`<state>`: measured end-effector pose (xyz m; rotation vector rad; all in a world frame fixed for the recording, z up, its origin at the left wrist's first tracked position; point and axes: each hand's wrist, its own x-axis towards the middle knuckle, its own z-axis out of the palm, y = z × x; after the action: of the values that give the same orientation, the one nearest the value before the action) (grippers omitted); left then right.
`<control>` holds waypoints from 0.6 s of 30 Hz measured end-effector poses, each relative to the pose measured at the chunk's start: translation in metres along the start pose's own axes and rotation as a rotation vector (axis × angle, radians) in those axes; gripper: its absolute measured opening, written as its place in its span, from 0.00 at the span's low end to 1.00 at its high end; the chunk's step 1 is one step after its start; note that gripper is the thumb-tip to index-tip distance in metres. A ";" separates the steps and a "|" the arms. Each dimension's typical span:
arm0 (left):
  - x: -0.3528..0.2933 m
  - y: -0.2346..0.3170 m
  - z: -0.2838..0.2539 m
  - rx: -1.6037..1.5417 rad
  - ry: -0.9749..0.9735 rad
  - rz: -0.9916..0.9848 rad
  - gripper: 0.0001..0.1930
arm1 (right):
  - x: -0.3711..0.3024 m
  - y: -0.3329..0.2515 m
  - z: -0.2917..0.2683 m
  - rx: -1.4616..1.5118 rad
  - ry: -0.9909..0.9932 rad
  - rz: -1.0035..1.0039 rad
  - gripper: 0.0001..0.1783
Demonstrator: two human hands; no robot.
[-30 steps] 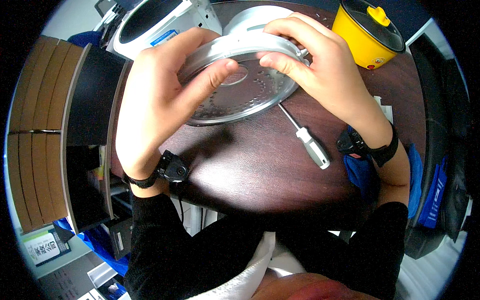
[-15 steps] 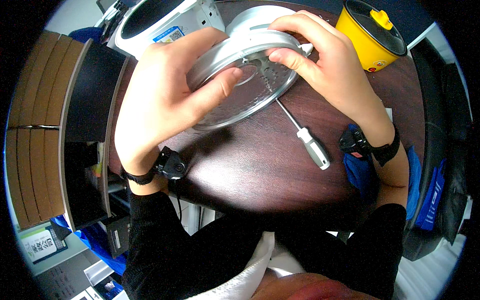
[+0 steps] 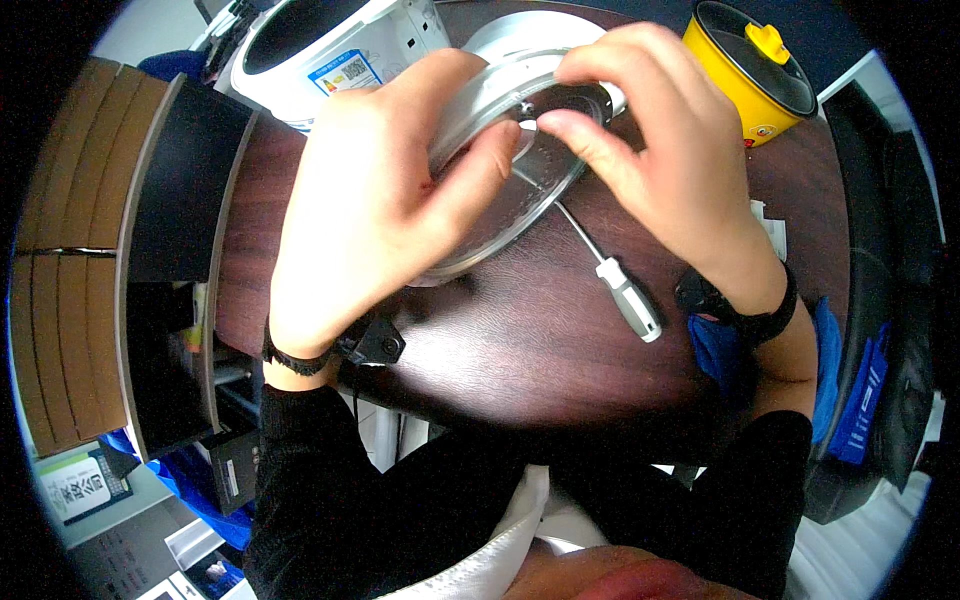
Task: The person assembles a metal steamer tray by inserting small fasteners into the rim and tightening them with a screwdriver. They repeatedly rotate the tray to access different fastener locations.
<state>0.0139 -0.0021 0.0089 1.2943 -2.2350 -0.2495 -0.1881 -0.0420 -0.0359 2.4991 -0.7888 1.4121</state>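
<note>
A round, see-through lid point(image 3: 490, 240) with a clear rim is held tilted above the dark wooden table. Wrapped over its left side is my left hand point(image 3: 375, 190), thumb against the face turned toward me and fingers behind the rim. My right hand point(image 3: 670, 140) pinches the upper right rim, its thumb on the near face and its fingers over the edge. Partly covered by my hands, the lid's far side stays hidden. Just right of the lid lies a screwdriver point(image 3: 628, 300) with a grey and white handle, its shaft pointing toward the lid.
Behind my left hand stands a white appliance housing point(image 3: 405, 55). A white round part point(image 3: 530, 28) sits beyond the lid, and a yellow pot point(image 3: 745, 95) with a dark cover is at the back right. Blue cloth point(image 3: 712, 350) lies by my right forearm. Brown boxes point(image 3: 70, 200) line the left.
Both hands have shifted rightward with the lid, my left hand more. The lid now stands steeper and appears narrower. The screwdriver lies where it was.
</note>
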 end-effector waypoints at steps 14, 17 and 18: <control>-0.010 0.016 0.016 -0.002 0.042 0.062 0.19 | -0.005 -0.026 -0.006 -0.122 -0.122 0.042 0.08; -0.014 0.015 0.018 -0.037 0.040 0.066 0.22 | -0.004 -0.026 -0.004 -0.092 -0.120 0.058 0.07; -0.013 0.016 0.017 -0.044 0.028 0.049 0.22 | -0.004 -0.025 -0.003 -0.030 -0.106 0.088 0.07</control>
<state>-0.0022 0.0158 -0.0032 1.2120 -2.2225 -0.2594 -0.1793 -0.0182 -0.0349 2.5634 -0.9437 1.2932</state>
